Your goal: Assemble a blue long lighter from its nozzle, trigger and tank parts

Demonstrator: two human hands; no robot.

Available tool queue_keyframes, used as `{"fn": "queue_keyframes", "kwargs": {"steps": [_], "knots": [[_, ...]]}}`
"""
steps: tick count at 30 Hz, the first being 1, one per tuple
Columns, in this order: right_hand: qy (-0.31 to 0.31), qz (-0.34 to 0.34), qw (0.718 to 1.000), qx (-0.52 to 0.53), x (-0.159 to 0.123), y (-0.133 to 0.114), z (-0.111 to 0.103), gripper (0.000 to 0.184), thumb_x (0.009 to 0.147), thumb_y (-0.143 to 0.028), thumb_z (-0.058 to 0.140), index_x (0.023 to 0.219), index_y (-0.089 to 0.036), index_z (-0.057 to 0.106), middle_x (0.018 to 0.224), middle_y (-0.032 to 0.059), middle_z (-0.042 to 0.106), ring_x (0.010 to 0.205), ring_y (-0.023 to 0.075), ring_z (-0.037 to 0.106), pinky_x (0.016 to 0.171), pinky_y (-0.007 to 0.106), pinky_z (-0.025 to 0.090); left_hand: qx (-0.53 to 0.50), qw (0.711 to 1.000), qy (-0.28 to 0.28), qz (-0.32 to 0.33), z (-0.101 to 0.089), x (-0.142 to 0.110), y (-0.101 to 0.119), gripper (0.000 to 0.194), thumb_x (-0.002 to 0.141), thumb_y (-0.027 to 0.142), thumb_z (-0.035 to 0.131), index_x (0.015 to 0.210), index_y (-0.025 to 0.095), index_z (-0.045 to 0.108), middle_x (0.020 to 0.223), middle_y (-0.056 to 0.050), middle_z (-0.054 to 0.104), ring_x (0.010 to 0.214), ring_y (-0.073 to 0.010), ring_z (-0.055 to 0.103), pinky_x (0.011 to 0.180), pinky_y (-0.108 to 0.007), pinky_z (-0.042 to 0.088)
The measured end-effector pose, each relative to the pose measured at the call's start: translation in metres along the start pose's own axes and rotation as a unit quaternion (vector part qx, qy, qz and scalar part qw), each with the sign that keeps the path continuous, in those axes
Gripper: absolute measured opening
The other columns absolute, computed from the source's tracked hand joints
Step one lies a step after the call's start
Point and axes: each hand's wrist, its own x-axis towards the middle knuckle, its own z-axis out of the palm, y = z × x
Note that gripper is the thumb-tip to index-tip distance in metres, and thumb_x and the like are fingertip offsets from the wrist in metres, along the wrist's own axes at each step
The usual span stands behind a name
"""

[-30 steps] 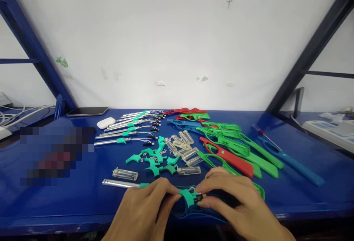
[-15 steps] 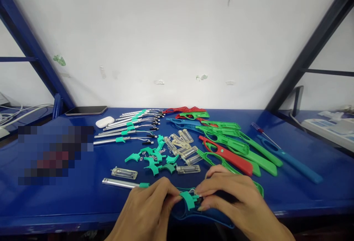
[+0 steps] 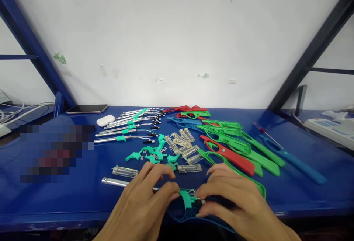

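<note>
At the table's front edge a blue lighter shell half (image 3: pixel 182 219) lies between my hands, its hollow side up. A teal trigger (image 3: pixel 186 199) sits in it, curved side down toward me. My left hand (image 3: pixel 146 196) is closed, thumb and forefinger pinching the trigger's left end; a silver lighter tube (image 3: pixel 114 182) runs out leftward beneath it. My right hand (image 3: pixel 238 196) pinches a small black igniter piece (image 3: pixel 199 202) with thin white wires, just right of the trigger. Its fingers hide part of the shell.
Loose teal triggers (image 3: pixel 134 155) and clear fuel tanks (image 3: pixel 189 168) lie beyond my hands. Several wired tubes (image 3: pixel 112 139) are at left. Green, red and blue shells (image 3: pixel 265 163) and a screwdriver (image 3: pixel 265 134) are at right. A phone (image 3: pixel 87 109) and white case (image 3: pixel 105 120) lie back left.
My left hand has shifted slightly, its fingers lifting and arching over the tube. My right hand still pinches beside the trigger, which stays in the blue shell.
</note>
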Motion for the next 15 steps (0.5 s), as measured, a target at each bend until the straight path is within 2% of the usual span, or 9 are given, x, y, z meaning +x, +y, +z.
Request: {"fn": "queue_keyframes", "kwargs": {"steps": [3, 7, 12, 15], "knots": [[-0.009, -0.002, 1.0, -0.01, -0.001, -0.005, 0.001, 0.018, 0.097, -0.024, 0.081, 0.108, -0.027, 0.068, 0.095, -0.0113, 0.081, 0.083, 0.0104, 0.071, 0.099, 0.028, 0.045, -0.017, 1.0, -0.009, 0.006, -0.002, 0.0, -0.001, 0.025, 0.107, 0.006, 0.047, 0.105, 0.022, 0.066, 0.11, -0.006, 0.07, 0.095, -0.0207, 0.063, 0.082, -0.031, 0.056], [-0.025, -0.004, 1.0, -0.018, 0.0, -0.013, 0.0, 0.015, 0.098, -0.024, 0.08, 0.107, -0.028, 0.069, 0.098, -0.013, 0.081, 0.086, 0.009, 0.072, 0.096, 0.026, 0.044, -0.023, 0.999, -0.03, 0.007, -0.004, 0.0, -0.001, 0.026, 0.108, 0.007, 0.045, 0.107, 0.024, 0.065, 0.108, -0.002, 0.072, 0.09, -0.0193, 0.064, 0.083, -0.031, 0.055], [-0.018, 0.018, 0.999, -0.046, 0.003, -0.02, -0.001, 0.011, 0.1, -0.034, 0.078, 0.108, -0.028, 0.073, 0.093, -0.0106, 0.081, 0.081, 0.0114, 0.073, 0.089, 0.028, 0.05, -0.028, 0.999, -0.041, -0.002, -0.006, -0.001, 0.001, 0.027, 0.112, 0.013, 0.041, 0.105, 0.025, 0.065, 0.104, 0.0, 0.073, 0.083, -0.0176, 0.066, 0.081, -0.029, 0.055], [-0.017, 0.006, 0.998, -0.054, 0.005, -0.021, -0.001, 0.007, 0.104, -0.033, 0.073, 0.106, -0.027, 0.073, 0.093, -0.0095, 0.082, 0.078, 0.0113, 0.074, 0.084, 0.027, 0.052, -0.025, 0.999, -0.042, -0.001, -0.008, 0.0, 0.002, 0.026, 0.114, 0.016, 0.042, 0.105, 0.025, 0.065, 0.104, -0.001, 0.073, 0.085, -0.0178, 0.067, 0.082, -0.03, 0.055]]}}
